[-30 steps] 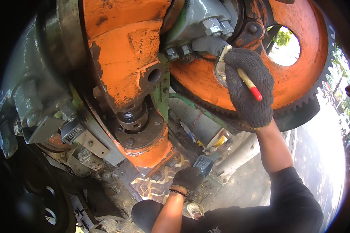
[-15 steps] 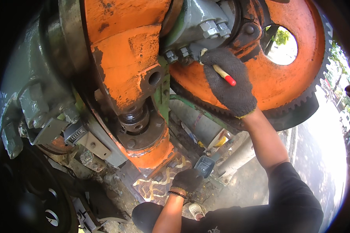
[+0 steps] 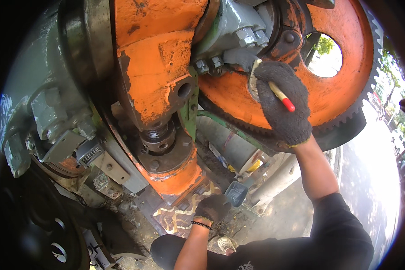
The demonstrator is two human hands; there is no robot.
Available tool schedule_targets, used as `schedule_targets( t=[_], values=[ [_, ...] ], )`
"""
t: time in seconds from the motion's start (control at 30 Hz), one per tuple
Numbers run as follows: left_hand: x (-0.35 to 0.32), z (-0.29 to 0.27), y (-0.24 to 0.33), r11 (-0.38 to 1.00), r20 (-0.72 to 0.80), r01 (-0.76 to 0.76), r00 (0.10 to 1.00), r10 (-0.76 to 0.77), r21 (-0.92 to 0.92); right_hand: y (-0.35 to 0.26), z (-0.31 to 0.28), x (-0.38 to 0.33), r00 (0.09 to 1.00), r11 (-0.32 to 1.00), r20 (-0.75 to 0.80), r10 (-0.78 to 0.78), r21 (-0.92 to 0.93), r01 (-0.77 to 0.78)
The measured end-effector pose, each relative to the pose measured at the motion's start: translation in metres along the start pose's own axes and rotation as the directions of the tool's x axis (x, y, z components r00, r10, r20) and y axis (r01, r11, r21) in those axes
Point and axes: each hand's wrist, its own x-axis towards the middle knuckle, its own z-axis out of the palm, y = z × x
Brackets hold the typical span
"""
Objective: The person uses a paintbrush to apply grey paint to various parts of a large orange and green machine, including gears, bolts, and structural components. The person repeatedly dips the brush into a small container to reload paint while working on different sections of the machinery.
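Observation:
My right hand (image 3: 284, 112), in a dark knitted glove, is closed around a paintbrush (image 3: 279, 93) with a pale wooden handle and a red end. Its grey-coated bristles reach left beneath the grey bolted housing (image 3: 220, 29), close to the lower bolts (image 3: 209, 65); whether they touch cannot be made out. Lower down, my left hand (image 3: 211, 209), gloved too, is closed at the near side of a small tub (image 3: 236, 193) with grey paint in it. The fingers on the tub are partly hidden. Behind the brush stands a large orange gear wheel (image 3: 351, 87).
An orange machine arm (image 3: 155, 63) comes down in the middle over a threaded screw (image 3: 157, 137) and an orange base (image 3: 177, 177). Grey-painted parts with large bolts (image 3: 47, 114) fill the left. A pale cylinder (image 3: 274, 182) lies beyond the tub. Patterned cloth (image 3: 177, 213) lies below the base.
My right hand has moved right and slightly down with the paintbrush, so its bristles now show. The left hand and tub have hardly moved. The view has shifted a little.

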Motion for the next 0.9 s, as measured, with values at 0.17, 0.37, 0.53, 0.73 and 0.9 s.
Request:
schedule_targets(
  t=[0.17,0.37,0.53,0.73,0.9],
  values=[
    [0.003,-0.002,0.004,1.0,0.021,0.015,1.0,-0.015,0.0,-0.018,-0.047,0.001,0.989,0.983,0.009,0.146,-0.109,-0.144],
    [0.016,0.0,0.004,0.998,0.124,-0.009,0.992,0.001,0.066,-0.02,-0.051,-0.017,0.994,0.98,0.039,0.107,0.166,-0.112],
    [0.037,0.043,-0.035,0.995,0.146,-0.069,0.988,0.058,0.073,0.004,-0.028,0.0,0.982,0.962,0.055,0.183,0.198,-0.19],
    [0.035,0.02,-0.012,0.998,0.176,-0.005,0.984,-0.005,0.06,0.018,-0.064,0.026,0.919,0.866,0.09,0.384,0.308,-0.393],
    [0.034,0.025,-0.017,1.0,0.071,-0.008,0.997,0.01,-0.019,0.038,-0.082,0.059,0.986,0.967,0.068,0.154,0.193,-0.165]
  ],
)
